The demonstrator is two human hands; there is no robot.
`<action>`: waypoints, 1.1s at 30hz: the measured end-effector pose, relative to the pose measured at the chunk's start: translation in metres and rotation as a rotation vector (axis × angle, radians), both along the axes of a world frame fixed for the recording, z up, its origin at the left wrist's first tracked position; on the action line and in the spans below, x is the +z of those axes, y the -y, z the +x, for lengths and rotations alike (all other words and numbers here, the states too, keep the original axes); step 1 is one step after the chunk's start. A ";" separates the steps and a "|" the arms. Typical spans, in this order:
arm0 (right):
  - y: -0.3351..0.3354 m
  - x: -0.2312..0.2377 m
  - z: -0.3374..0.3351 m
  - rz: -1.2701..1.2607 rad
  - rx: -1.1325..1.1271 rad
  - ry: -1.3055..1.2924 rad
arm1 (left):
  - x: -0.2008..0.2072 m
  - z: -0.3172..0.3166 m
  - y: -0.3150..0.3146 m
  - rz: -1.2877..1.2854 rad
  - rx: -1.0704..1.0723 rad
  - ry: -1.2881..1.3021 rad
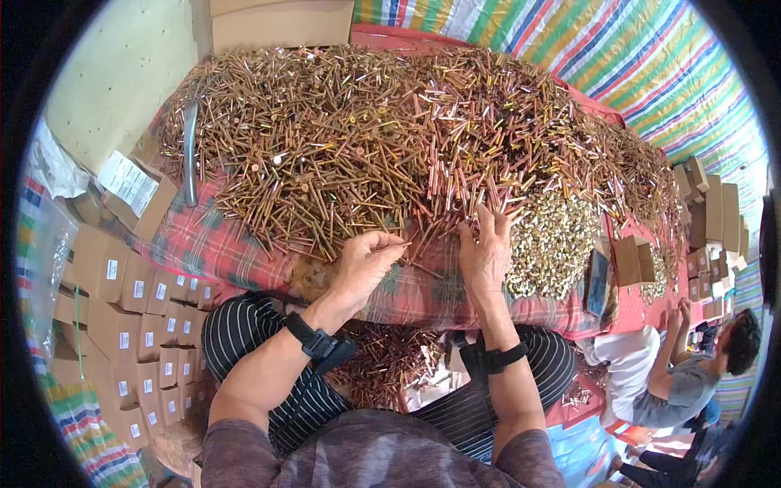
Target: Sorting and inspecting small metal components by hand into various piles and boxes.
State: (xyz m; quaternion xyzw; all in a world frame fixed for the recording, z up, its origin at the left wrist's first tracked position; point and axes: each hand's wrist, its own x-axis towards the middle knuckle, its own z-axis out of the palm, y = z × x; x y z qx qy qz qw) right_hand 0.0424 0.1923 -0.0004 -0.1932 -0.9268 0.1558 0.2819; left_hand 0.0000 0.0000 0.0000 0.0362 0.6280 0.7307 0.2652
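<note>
1. Here's the left hand point(362, 264), over the front edge of the rods, thumb and fingertips pressed together; whether a piece sits between them is too small to tell.
2. The right hand point(486, 256) is just beside it, fingers spread, tips at the rods' near edge.
3. And the copper-coloured rods point(325, 146), what a heap! They sprawl over the tartan cloth point(415, 305), right in front of both hands.
4. Look right of the right hand: a mound of small gold-coloured pieces point(553, 244), with an open carton point(633, 260) beyond.
5. Over on the left, stacked brown boxes point(122, 325); a curved metal strip point(190, 154) leans against the rods.
6. Far right, a co-worker point(679, 386) sits, arms raised.
</note>
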 end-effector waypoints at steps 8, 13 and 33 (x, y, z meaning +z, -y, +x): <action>-0.009 -0.009 0.002 -0.090 0.087 0.027 | -0.001 0.001 -0.001 -0.028 0.011 0.015; -0.004 0.002 0.021 -0.206 0.151 0.131 | -0.006 0.002 -0.003 0.014 -0.006 0.013; 0.020 0.017 0.052 -0.130 0.345 0.063 | 0.009 0.006 -0.012 -0.136 -0.223 -0.335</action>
